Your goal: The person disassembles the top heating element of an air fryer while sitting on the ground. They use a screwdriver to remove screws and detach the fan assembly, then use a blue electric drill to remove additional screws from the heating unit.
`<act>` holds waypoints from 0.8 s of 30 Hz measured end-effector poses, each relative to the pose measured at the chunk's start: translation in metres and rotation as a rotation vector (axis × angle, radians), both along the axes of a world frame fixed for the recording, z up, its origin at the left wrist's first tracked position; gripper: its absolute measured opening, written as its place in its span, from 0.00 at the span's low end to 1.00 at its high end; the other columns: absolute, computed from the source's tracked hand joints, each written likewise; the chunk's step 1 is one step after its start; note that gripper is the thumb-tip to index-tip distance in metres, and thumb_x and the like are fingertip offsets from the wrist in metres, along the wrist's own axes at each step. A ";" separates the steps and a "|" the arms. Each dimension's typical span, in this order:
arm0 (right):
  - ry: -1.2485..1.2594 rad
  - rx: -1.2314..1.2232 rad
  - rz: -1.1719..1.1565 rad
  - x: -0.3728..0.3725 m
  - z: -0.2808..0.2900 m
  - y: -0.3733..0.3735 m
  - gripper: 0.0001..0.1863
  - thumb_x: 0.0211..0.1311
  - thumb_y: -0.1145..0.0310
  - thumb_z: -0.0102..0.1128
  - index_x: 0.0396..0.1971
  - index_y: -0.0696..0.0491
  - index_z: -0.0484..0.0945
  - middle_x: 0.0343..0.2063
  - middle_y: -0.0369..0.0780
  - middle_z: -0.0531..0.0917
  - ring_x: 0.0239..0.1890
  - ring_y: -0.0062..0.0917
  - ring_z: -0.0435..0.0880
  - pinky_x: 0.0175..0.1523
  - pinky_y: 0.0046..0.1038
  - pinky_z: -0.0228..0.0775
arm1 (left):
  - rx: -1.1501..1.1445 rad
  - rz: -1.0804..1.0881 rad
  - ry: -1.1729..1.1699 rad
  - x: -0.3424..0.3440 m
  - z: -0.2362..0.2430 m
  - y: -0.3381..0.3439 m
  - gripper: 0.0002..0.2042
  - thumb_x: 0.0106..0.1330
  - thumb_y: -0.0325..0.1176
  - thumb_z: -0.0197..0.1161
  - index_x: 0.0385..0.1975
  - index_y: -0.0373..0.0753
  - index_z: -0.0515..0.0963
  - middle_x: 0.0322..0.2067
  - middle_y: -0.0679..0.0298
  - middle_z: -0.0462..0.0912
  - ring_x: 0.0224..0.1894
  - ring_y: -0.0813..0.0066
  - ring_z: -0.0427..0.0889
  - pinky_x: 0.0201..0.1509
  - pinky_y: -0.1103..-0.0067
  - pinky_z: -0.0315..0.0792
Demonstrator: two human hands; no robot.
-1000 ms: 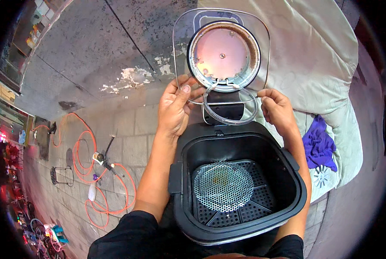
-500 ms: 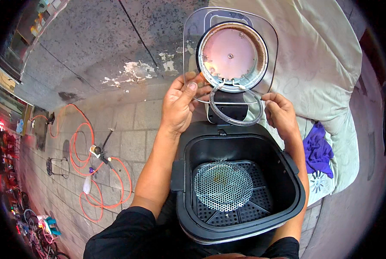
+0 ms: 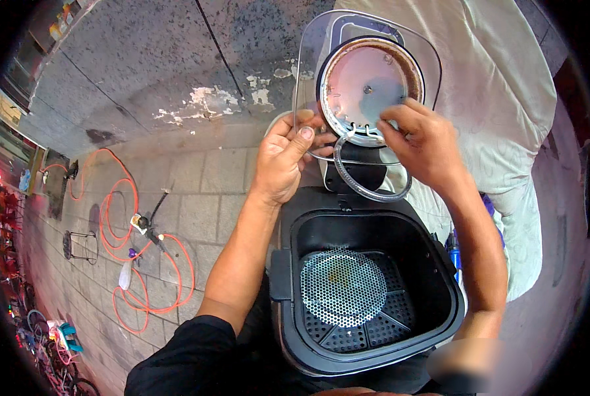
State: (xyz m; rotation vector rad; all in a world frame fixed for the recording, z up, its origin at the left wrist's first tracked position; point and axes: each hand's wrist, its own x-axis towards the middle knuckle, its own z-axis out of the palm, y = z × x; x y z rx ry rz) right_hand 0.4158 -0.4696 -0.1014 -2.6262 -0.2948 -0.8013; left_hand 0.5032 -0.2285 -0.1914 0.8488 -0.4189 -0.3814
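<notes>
A black air-fryer body (image 3: 285, 323) stands in front of me with its see-through lid (image 3: 299, 79) tilted up. My left hand (image 3: 283, 158) grips the lid's lower left edge between thumb and fingers. On the lid, a round metal housing (image 3: 361, 69) faces me, brownish around its inner rim. From its lower edge hangs a ring-shaped heating element (image 3: 374, 195), attached by two white-ended terminals. My right hand (image 3: 427, 142) is at the housing's lower right rim, fingers pinched together; what they hold, if anything, is hidden. Inside the body lies a perforated metal disc (image 3: 343, 287) on a black slotted tray (image 3: 391, 303).
A pale cloth (image 3: 499, 99) covers something behind and right of the lid. A purple cloth (image 3: 488, 203) and a blue object (image 3: 453, 251) show partly behind my right arm. Orange cable (image 3: 193, 264) with a socket block (image 3: 138, 223) loops over the paving at left.
My right hand has moved up from beside the heating ring to the housing's rim. My left hand keeps its hold on the lid. My right forearm now covers the fan wheel on the cloth.
</notes>
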 end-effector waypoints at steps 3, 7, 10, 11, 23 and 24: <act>-0.063 -0.244 0.136 0.034 0.006 0.009 0.07 0.62 0.70 0.70 0.38 0.54 0.86 0.32 0.40 0.84 0.35 0.38 0.86 0.39 0.37 0.78 | 0.007 0.003 0.024 -0.001 0.002 -0.002 0.14 0.79 0.29 0.60 0.60 0.36 0.72 0.56 0.54 0.83 0.53 0.59 0.88 0.54 0.65 0.86; 0.020 -0.319 0.245 0.056 0.001 0.015 0.07 0.62 0.67 0.67 0.37 0.53 0.86 0.32 0.42 0.84 0.41 0.40 0.85 0.45 0.42 0.79 | 0.025 0.013 0.026 0.001 0.001 -0.002 0.15 0.78 0.29 0.60 0.61 0.37 0.72 0.57 0.52 0.84 0.53 0.57 0.89 0.54 0.64 0.86; 0.002 -0.330 0.317 0.064 -0.002 0.012 0.07 0.60 0.68 0.66 0.35 0.54 0.85 0.31 0.42 0.83 0.39 0.40 0.86 0.43 0.42 0.79 | 0.027 0.006 0.029 0.001 0.000 -0.004 0.15 0.78 0.29 0.60 0.61 0.36 0.71 0.57 0.52 0.84 0.53 0.56 0.89 0.54 0.64 0.87; -0.009 -0.335 0.346 0.067 -0.003 0.011 0.06 0.59 0.68 0.66 0.34 0.54 0.85 0.31 0.42 0.83 0.38 0.40 0.86 0.42 0.42 0.79 | 0.034 0.007 0.028 0.001 0.000 -0.003 0.15 0.78 0.29 0.60 0.61 0.36 0.71 0.56 0.52 0.84 0.53 0.56 0.89 0.54 0.63 0.87; -0.014 -0.588 0.511 0.089 0.000 0.008 0.08 0.54 0.69 0.66 0.29 0.54 0.76 0.26 0.41 0.81 0.30 0.40 0.87 0.32 0.41 0.78 | 0.015 0.004 0.034 0.000 0.001 -0.001 0.16 0.78 0.30 0.61 0.62 0.37 0.71 0.57 0.52 0.82 0.54 0.54 0.88 0.55 0.61 0.85; -0.025 -0.554 0.520 0.087 0.002 0.009 0.08 0.54 0.69 0.66 0.28 0.55 0.76 0.24 0.42 0.81 0.28 0.41 0.86 0.31 0.42 0.77 | 0.015 0.001 0.033 0.000 0.001 -0.001 0.16 0.78 0.30 0.61 0.62 0.37 0.71 0.57 0.52 0.82 0.54 0.54 0.88 0.55 0.61 0.85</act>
